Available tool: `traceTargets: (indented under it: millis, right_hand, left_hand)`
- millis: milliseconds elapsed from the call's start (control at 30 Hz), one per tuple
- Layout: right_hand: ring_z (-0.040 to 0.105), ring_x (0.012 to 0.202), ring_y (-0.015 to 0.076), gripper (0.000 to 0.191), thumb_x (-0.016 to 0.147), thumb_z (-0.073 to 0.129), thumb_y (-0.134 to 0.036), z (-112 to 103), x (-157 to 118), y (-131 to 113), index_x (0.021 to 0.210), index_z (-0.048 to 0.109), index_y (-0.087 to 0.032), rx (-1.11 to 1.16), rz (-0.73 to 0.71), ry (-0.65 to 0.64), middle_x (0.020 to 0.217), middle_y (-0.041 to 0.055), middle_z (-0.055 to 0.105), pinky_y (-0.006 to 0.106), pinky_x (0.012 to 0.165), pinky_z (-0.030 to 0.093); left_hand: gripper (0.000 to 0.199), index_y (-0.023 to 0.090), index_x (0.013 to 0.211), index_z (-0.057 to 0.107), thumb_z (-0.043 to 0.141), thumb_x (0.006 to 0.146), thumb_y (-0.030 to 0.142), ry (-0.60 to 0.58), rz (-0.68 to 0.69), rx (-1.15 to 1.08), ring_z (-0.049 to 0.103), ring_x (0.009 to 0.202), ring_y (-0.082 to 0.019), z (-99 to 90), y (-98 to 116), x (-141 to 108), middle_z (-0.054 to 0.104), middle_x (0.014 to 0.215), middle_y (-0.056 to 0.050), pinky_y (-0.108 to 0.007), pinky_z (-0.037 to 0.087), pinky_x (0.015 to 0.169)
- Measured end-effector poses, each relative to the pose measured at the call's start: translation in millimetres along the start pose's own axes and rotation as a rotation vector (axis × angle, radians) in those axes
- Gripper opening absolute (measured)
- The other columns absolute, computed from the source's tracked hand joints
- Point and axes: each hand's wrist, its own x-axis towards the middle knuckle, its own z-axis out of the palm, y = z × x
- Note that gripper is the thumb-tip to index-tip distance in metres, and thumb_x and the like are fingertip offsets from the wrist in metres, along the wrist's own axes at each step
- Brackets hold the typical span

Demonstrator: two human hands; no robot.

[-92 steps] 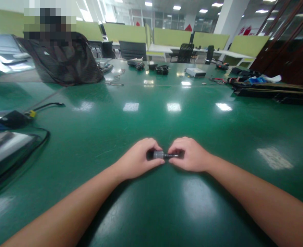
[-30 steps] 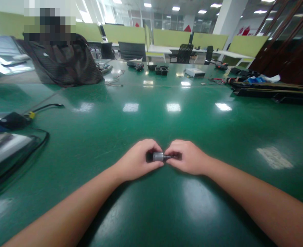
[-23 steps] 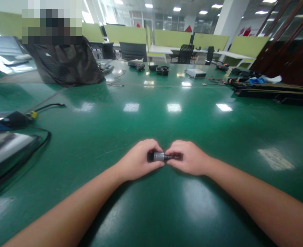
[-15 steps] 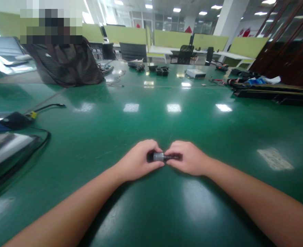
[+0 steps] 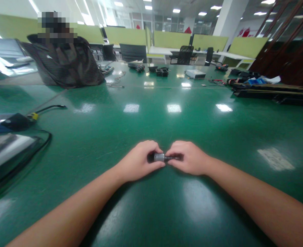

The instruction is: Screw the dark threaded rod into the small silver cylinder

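Observation:
Between my hands, just above or on the green tabletop, lies a small grey metal cylinder (image 5: 159, 157) with a dark end and a thin, dark, ribbed shaft (image 5: 170, 158), possibly a little motor. My left hand (image 5: 138, 162) is closed on the cylinder, thumb on the near side and fingers on the far side. On the shaft side, the thumb and fingers of my right hand (image 5: 189, 157) are closed around the dark shaft, whose tip is partly hidden by the palm. The cylinder lies level, pointing left to right, and the fingertips of both hands nearly meet at its middle.
A large dark mesh bag (image 5: 69, 63) stands at the back left. Nearer on the left are a blue-and-black device (image 5: 16, 121) and a black cable (image 5: 45, 145). Along the back are a white box (image 5: 195, 73) and dark parts (image 5: 161, 71); long black bars (image 5: 275, 92) lie at right.

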Motion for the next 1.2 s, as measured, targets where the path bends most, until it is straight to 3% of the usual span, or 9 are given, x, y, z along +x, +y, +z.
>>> traceTargets:
  millis: [1200]
  right_hand:
    - [0.060,0.076,0.0161,0.004,0.083,0.073,-0.017,-2.0,-0.4,-2.3,0.086,0.072,-0.017,-0.023,0.042,0.020,0.081,0.0034,0.070,0.028,0.071,0.045]
  left_hand:
    - [0.020,0.020,0.094,0.065,0.075,0.084,0.034,0.008,0.015,-0.010,0.062,0.082,-0.020,-0.1,-0.5,0.2,0.067,0.091,-0.002,-0.032,0.046,0.076]
